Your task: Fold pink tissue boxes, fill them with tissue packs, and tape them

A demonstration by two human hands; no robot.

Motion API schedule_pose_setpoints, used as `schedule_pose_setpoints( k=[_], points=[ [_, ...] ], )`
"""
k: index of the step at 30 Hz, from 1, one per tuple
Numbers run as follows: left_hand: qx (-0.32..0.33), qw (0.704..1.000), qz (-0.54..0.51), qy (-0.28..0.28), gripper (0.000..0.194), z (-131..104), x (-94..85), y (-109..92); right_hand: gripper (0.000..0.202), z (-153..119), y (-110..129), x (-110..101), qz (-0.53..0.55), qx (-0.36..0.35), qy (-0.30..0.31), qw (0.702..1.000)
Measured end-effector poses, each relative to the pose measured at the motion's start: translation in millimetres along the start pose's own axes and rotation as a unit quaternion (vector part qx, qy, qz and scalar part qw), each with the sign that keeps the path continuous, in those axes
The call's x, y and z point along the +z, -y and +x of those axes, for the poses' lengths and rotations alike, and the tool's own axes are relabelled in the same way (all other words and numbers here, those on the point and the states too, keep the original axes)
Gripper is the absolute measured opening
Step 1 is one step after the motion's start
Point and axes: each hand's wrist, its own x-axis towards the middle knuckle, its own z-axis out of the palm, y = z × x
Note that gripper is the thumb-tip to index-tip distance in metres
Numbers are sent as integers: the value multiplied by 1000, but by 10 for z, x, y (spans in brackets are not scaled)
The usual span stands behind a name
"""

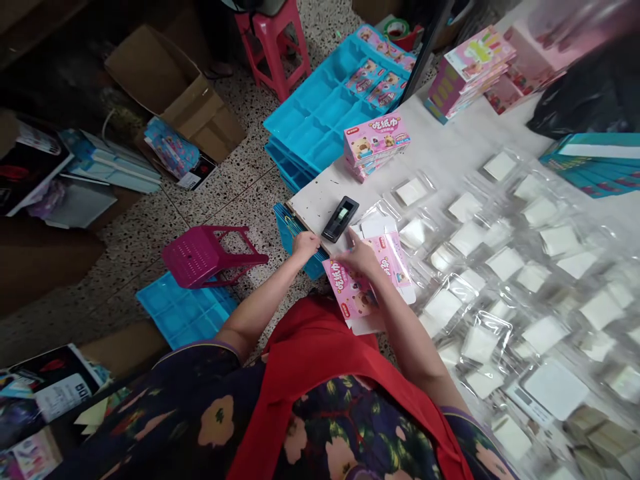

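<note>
A red apron [305, 353] over a dark floral top [215, 427] fills the foreground as a worker stands at a pale table [435, 143]. The worker's right hand [361, 257] lies over a pink printed carton [353, 293] at the table's edge, white flaps showing, thumb spread from bent fingers; how firmly it grips cannot be told. The left hand [306, 245] is curled nearly closed beside the table corner; whether anything is inside cannot be told. Just beyond sits a black holder [341, 219] with a small pale piece inside, near stacked pink boxes [377, 140].

Beyond the table, stacked blue trays [310, 123] are divided into compartments, some at the far end holding printed packs [385, 90]. Clear plastic packs [480, 340], each around a white block, cover the right side, some cut off by the frame. An opened cardboard box [205, 127] stands on the floor, its contents in shadow. A pink shape [585, 27] at upper right is too blurred to identify.
</note>
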Motion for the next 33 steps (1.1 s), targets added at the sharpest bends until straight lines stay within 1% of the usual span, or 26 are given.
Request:
schedule_pose_setpoints(
  k=[2,4,5,7,8,9,10,11,12,13,14,16,17,18,19,20,21,22,23,25,27,28,29,30,32,33],
  points=[
    [34,998,-60,-14,17,-284,-111,-132,94,-332,12,-164,45,-34,-113,992],
    [87,979,-182,-4,24,-663,-148,-286,87,-690,62,-270,85,-62,-226,968],
    [109,961,-254,15,27,-858,-131,-356,85,-850,94,-292,107,-87,-259,956],
    [127,925,-352,64,39,-1185,-39,-455,82,-1093,141,-284,141,-131,-302,934],
    [131,917,-367,86,48,-1294,19,-482,81,-1170,146,-268,152,-144,-313,926],
    [141,916,-361,101,59,-1361,72,-499,79,-1222,137,-253,158,-150,-324,920],
    [164,922,-335,104,68,-1389,112,-511,79,-1256,113,-246,161,-150,-336,916],
    [202,931,-288,94,75,-1387,132,-523,79,-1280,80,-248,162,-148,-347,912],
    [254,938,-222,73,80,-1365,130,-541,80,-1301,40,-260,164,-145,-357,908],
    [320,935,-146,44,81,-1337,109,-568,80,-1325,1,-281,166,-146,-365,904],
    [392,917,-67,21,81,-1312,76,-601,79,-1357,-36,-309,171,-152,-371,900],
    [520,852,65,9,73,-1300,4,-673,72,-1438,-96,-371,189,-177,-361,896],
    [567,817,105,14,66,-1318,-17,-696,68,-1483,-121,-402,208,-190,-352,893],
    [600,790,128,12,58,-1350,-17,-701,64,-1525,-148,-430,240,-194,-342,888],
    [622,771,136,-1,48,-1394,7,-681,62,-1561,-179,-456,283,-185,-331,881],
    [637,759,133,-21,39,-1446,56,-637,60,-1589,-217,-476,337,-164,-312,873],
    [647,751,125,-38,32,-1501,127,-571,60,-1609,-266,-491,396,-133,-281,864],
    [653,747,117,-41,26,-1558,216,-488,61,-1621,-325,-499,455,-101,-240,851],
    [656,746,112,-27,22,-1614,316,-396,63,-1629,-394,-500,508,-74,-194,836],
    [647,753,110,37,16,-1717,519,-227,75,-1646,-557,-487,579,-47,-125,805],
    [618,771,104,108,13,-1789,688,-125,90,-1688,-743,-471,604,-48,-113,788],
    [597,785,89,139,11,-1804,753,-112,95,-1723,-842,-471,603,-55,-120,787],
    [566,806,59,162,12,-1799,804,-125,97,-1769,-947,-479,598,-65,-127,789],
    [524,835,14,170,15,-1774,847,-163,98,-1824,-1057,-497,591,-76,-129,793],
    [403,895,-111,157,31,-1668,927,-299,98,-1958,-1281,-551,568,-101,-116,809],
    [329,916,-173,153,40,-1602,977,-384,98,-2031,-1387,-578,547,-110,-99,824]
  ],
)
